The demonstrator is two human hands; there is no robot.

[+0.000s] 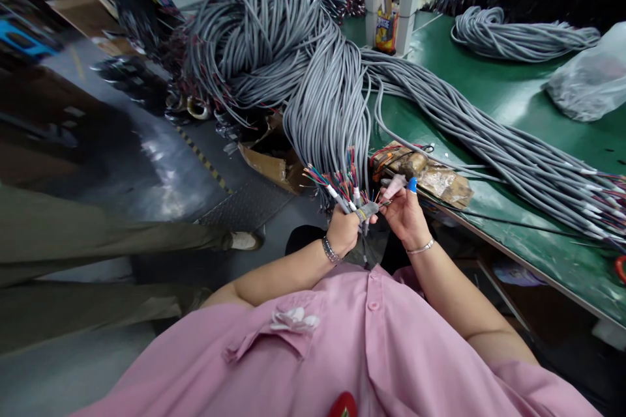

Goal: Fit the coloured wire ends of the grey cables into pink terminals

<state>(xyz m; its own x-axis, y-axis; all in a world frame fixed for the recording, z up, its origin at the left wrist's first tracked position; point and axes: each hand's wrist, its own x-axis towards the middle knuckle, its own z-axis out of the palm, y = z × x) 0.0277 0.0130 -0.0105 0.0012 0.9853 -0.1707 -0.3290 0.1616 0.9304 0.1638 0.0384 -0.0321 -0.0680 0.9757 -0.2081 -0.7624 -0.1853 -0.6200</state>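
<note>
My left hand is closed round a few grey cables near their stripped ends; a grey cover wraps its thumb. Coloured wires, red, blue and green among them, fan out above that fist, with white sleeves where the grey jacket stops. My right hand is just to the right, fingers pinched at thin wire ends by the left thumb. A blue cover sits on one of its fingertips and a pale wrap on another. Behind both hands hangs a thick bundle of grey cables.
A green table on the right bears a long row of grey cables, a coiled bundle, a plastic bag and a taped wooden block. An open cardboard box stands below. At left, a person's trousered legs show.
</note>
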